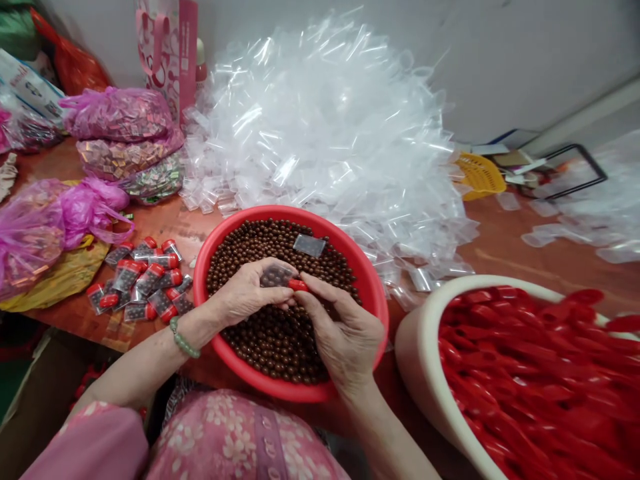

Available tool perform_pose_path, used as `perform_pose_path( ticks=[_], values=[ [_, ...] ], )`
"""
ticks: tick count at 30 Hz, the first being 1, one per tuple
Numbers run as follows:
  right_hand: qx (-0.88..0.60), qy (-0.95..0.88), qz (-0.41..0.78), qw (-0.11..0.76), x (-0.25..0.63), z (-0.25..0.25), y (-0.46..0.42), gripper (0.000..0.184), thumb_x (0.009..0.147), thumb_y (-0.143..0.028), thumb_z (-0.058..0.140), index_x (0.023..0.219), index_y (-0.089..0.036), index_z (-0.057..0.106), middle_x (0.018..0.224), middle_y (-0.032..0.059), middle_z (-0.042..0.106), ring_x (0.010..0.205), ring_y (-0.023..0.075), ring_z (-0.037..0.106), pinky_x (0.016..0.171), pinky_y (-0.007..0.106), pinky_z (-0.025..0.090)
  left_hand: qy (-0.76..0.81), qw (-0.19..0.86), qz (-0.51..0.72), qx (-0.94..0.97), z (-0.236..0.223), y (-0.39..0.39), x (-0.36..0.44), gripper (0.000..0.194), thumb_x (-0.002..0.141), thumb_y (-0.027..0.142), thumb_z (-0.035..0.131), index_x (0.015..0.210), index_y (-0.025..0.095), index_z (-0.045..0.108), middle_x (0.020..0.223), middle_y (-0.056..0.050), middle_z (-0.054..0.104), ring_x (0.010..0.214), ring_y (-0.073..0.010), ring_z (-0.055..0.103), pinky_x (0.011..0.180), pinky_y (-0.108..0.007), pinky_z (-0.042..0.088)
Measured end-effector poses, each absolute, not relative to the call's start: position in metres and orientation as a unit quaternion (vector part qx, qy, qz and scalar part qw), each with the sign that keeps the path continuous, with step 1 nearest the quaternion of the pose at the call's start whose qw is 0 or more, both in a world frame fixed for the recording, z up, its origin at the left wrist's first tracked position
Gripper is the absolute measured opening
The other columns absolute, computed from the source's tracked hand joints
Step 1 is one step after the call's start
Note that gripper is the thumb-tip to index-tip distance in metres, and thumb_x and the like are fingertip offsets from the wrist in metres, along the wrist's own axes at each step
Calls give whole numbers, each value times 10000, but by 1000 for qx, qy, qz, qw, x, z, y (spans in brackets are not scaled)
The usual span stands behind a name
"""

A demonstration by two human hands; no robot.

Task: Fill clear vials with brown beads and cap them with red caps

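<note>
Over a red basin (203,267) of small brown balls (270,347), my two hands meet at one small container. My left hand (250,290) grips the clear plastic container (276,275), which has dark contents. At its right end, the fingers of my right hand (345,327) pinch a red cap (299,285). The cap is at the container's mouth; whether it is fully seated I cannot tell. Another clear container (309,245) lies on the balls just behind my hands.
A large heap of clear plastic containers (325,133) stands behind the basin. Capped containers (147,277) lie to the left, near pink bags (120,117). A cream tub (425,340) full of red caps (525,373) stands at right. A yellow basket (480,175) sits farther back.
</note>
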State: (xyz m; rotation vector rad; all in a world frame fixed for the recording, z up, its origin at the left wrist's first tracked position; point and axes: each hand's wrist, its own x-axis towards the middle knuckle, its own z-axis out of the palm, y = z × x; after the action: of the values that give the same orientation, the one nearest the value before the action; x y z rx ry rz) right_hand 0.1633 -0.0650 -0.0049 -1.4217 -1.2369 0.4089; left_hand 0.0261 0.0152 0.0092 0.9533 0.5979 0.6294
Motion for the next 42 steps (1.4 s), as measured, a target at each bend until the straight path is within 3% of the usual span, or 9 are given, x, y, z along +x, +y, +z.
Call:
perform_pose_path(
  ticks=[4, 7, 13, 19, 27, 35, 42],
  values=[
    [-586, -588, 146, 538, 160, -6, -66, 210, 857, -193, 649, 1046, -255, 718, 1131, 65, 733, 1034, 225, 700, 940, 440, 572, 265, 812, 304, 422, 7, 14, 25, 331, 634, 140, 777, 921, 131, 612, 782, 19, 628, 661, -73, 580, 648, -220, 486],
    [-590, -598, 159, 519, 168, 2, -63, 184, 861, -197, 635, 1012, -250, 726, 1097, 69, 730, 1012, 208, 691, 915, 407, 574, 251, 823, 297, 413, 7, 14, 22, 336, 661, 191, 792, 942, 119, 623, 757, 2, 645, 671, -82, 606, 660, -215, 494],
    [-623, -468, 282, 560, 189, 19, -47, 159, 813, -301, 699, 946, -214, 700, 781, 2, 730, 585, 120, 639, 565, 262, 559, 273, 853, 217, 389, 5, 14, 19, 465, 651, 361, 841, 1016, 133, 663, 912, -48, 667, 747, -114, 655, 660, -233, 520],
    [-546, -597, 262, 526, 188, 21, -35, 99, 820, -227, 697, 918, -233, 698, 866, 4, 730, 765, 142, 675, 697, 281, 559, 260, 869, 179, 380, 5, 16, 18, 463, 612, 386, 867, 929, 115, 667, 777, -4, 625, 641, -84, 615, 598, -220, 505],
    [-526, -703, 195, 437, 211, 32, -36, 111, 824, -176, 683, 915, -234, 709, 854, 7, 731, 766, 152, 678, 710, 279, 551, 224, 884, 168, 374, 7, 18, 16, 433, 670, 390, 836, 906, 89, 632, 808, -37, 657, 674, -97, 651, 651, -225, 539],
    [-568, -625, 231, 483, 217, 36, -35, 126, 791, -183, 723, 902, -244, 725, 822, -5, 734, 731, 143, 673, 671, 269, 540, 199, 901, 176, 343, 8, 24, 14, 413, 625, 51, 756, 1017, 100, 637, 886, -59, 705, 775, -147, 707, 726, -251, 564],
    [-562, -582, 263, 526, 202, 31, -22, 117, 798, -222, 722, 914, -238, 726, 870, -9, 747, 776, 147, 694, 742, 293, 566, 144, 932, 185, 276, 7, 27, 12, 425, 606, 37, 663, 1029, 81, 674, 985, -110, 745, 917, -214, 722, 854, -313, 564]
  ],
)
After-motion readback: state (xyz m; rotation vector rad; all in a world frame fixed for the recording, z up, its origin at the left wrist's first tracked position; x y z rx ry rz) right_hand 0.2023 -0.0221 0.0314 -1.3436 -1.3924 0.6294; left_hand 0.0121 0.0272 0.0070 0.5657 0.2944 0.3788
